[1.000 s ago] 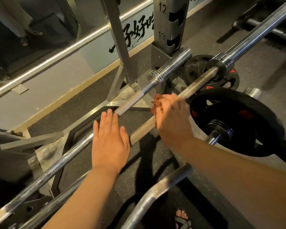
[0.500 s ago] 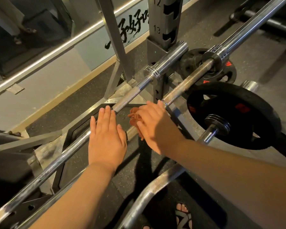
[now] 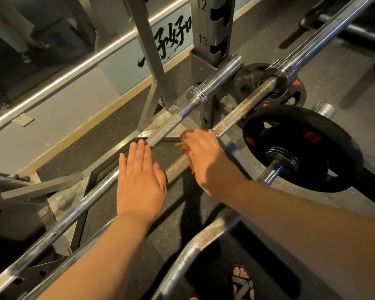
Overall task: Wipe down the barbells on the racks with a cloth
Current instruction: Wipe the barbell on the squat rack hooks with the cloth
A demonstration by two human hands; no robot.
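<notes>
- The right hand (image 3: 206,161) has its fingers (image 3: 201,137) clenched round an orange-brown cloth (image 3: 183,146), holding it against the knurled shaft of the nearer barbell (image 3: 243,109).
- The cloth bunches out just left of those fingers, touching the shaft.
- The left hand (image 3: 139,182) is released, its fingers (image 3: 139,152) straight and together, laid flat over the farther barbell (image 3: 167,126) (whether the palm touches the steel I cannot tell). Its thumb sits just beside the nearer barbell's knurling.
- Right of the right fingers, a black weight plate (image 3: 338,148) sits on a curl bar (image 3: 193,247).
- Beyond both sets of fingers stands the rack upright (image 3: 212,29), numbered 12 and 13.
- Below the wrists, a sandalled foot (image 3: 240,278) stands on the dark floor (image 3: 126,118).
</notes>
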